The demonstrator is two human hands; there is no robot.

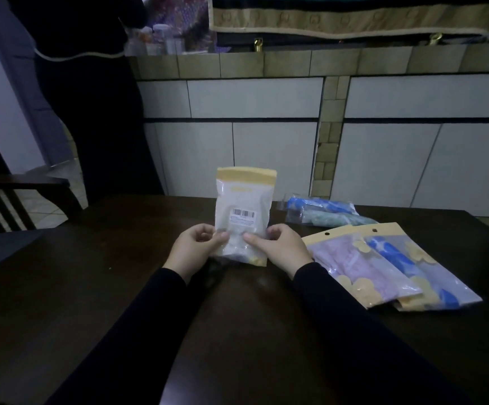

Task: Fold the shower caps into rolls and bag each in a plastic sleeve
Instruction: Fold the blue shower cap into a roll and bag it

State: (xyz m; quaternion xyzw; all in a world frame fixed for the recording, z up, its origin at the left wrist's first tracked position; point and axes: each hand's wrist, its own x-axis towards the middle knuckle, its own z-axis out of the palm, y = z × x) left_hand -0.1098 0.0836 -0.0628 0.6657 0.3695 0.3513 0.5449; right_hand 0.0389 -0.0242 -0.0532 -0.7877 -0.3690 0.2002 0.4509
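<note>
- Dark wooden table (pixel 120 287) fills your view in dim light, with a white and tan tiled counter wall (pixel 266 97) behind it.
- You hold a clear plastic sleeve with a yellow top band and a barcode label (pixel 243 211) upright above the table's middle; a pale, whitish cap shows inside, its folding not discernible.
- Your left hand (pixel 192 248) pinches the sleeve's lower left edge, thumb in front, fingers curled behind.
- Your right hand (pixel 278 248) pinches the lower right edge in the same manner.
- Both of your arms wear dark long sleeves.
- To your right, two bagged sleeves lie flat and overlapping: one with a pink cap (pixel 363 267) on top, one with a blue cap (pixel 430 273) partly beneath it.
- Farther back on the right, a blue roll (pixel 322 206) and a teal roll (pixel 339 220) lie side by side in clear wrap, touching.
- Left of the table stands a dark wooden chair (pixel 12 197).
- A person in dark clothing (pixel 97 97) stands at the back left.
</note>
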